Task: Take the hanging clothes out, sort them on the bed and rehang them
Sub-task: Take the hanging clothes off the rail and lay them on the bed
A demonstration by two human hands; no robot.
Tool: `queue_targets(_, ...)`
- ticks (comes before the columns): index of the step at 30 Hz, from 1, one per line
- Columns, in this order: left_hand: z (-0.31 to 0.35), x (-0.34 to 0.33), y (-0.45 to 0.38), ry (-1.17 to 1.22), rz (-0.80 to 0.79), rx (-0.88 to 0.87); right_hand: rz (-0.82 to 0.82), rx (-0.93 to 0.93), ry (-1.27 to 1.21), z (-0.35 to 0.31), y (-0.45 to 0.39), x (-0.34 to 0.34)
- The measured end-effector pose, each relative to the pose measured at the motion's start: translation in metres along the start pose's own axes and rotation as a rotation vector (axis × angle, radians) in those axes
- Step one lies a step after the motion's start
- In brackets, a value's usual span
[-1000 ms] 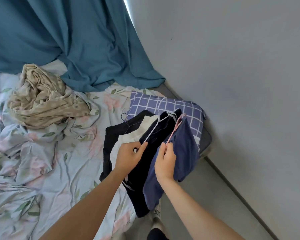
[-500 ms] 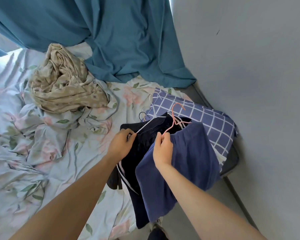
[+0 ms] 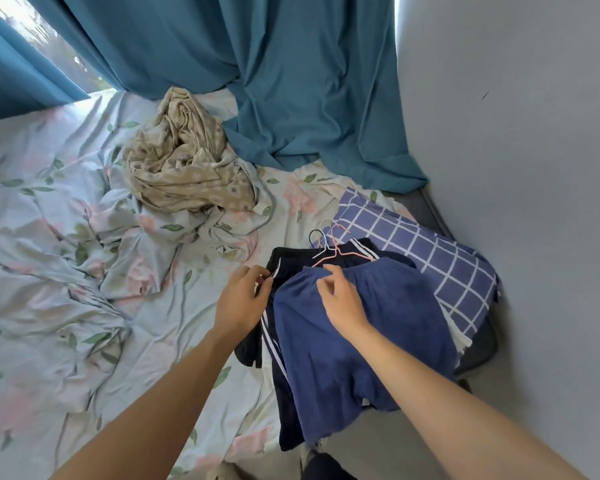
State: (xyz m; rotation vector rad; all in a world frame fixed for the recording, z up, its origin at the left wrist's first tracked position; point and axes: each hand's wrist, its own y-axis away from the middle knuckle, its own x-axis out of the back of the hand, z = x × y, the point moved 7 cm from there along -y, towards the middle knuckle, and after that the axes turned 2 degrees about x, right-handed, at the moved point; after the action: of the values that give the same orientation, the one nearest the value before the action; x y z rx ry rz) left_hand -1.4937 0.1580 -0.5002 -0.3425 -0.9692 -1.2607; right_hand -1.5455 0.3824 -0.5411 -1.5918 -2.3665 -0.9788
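Nearest the camera, two bare forearms reach forward over the foot corner of the bed with the pale floral sheet [image 3: 84,289]. The right hand [image 3: 340,299] rests on the upper edge of the blue cotton shorts [image 3: 361,334], its fingers loosely curled against the cloth; whether they pinch the waistband or only touch it, I cannot tell. The left hand [image 3: 243,299] pinches something fine between thumb and fingertips at the edge of the black shorts with white side stripes [image 3: 281,341], most likely a hanger wire or the waistband.

The clothes lie fanned in an overlapping stack at the bed's corner, blue on top, black beneath, their hems draping over the mattress edge. That spread probably serves the sorting step: each piece can be picked off singly. They are soft, limp and lightly creased.

Just beyond the hands, the thin pink wire hanger [image 3: 336,252] and two or three pale and dark wire hangers [image 3: 321,233] are still hooked in the garments, their hooks bunched together and pointing away.

Behind them lies a blue pillow with a white grid pattern [image 3: 430,251]. Farther off sits a crumpled beige patterned cloth [image 3: 187,171], and last hangs the teal curtain [image 3: 291,81].
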Motion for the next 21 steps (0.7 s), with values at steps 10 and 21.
queue_targets(10,-0.016,0.131,0.120,-0.108,0.233,-0.017,-0.082,0.355,0.241,-0.122,0.102,-0.033)
queue_targets(21,-0.159,0.290,0.379,-0.176,0.628,0.208,-0.262,0.853,0.456,-0.271,0.297,-0.210)
